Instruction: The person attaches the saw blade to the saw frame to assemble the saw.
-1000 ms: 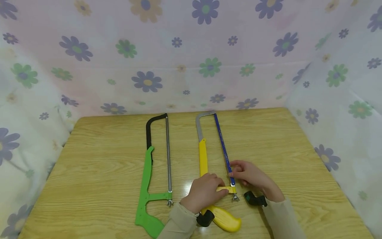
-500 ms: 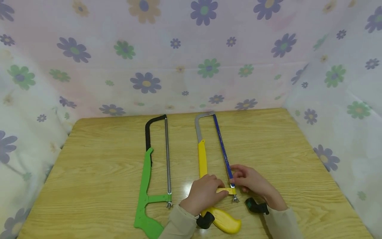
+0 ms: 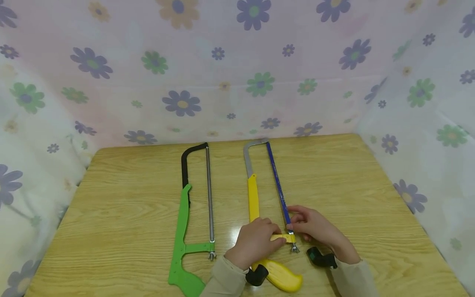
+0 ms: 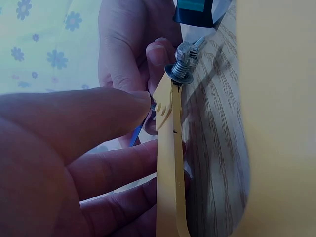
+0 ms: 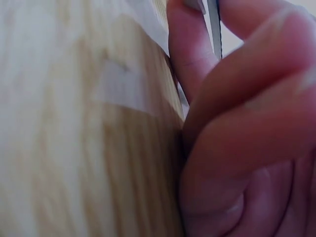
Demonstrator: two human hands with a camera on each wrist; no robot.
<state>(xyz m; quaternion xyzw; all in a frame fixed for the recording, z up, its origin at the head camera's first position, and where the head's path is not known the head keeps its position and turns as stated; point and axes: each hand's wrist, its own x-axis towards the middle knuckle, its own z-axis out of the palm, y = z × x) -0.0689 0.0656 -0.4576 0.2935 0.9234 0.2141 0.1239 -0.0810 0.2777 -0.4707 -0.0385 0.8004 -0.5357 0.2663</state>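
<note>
A yellow hacksaw (image 3: 253, 196) with a grey front bow lies on the table, its blue blade (image 3: 277, 181) running along the right side. My left hand (image 3: 256, 241) grips the short yellow crosspiece (image 4: 169, 163) at the near end of the frame. Close by, my right hand (image 3: 315, 227) pinches the blade's near end between thumb and fingers, and the dark blade edge (image 5: 215, 29) shows between them in the right wrist view. A metal wing nut (image 3: 295, 248) sticks out below the crosspiece. The blade's near end is partly covered by fingers.
To the left lies a green hacksaw (image 3: 180, 222) with a black bow and a steel-grey bar or blade (image 3: 210, 194). Floral cloth (image 3: 222, 74) hangs behind the wooden table (image 3: 130, 206) and along both sides. Black wrist cameras (image 3: 257, 275) sit at both cuffs.
My right hand has slid a little down the blue blade, toward the crosspiece. The left hand keeps its hold, and both hacksaws stay in place; the view shifts slightly.
</note>
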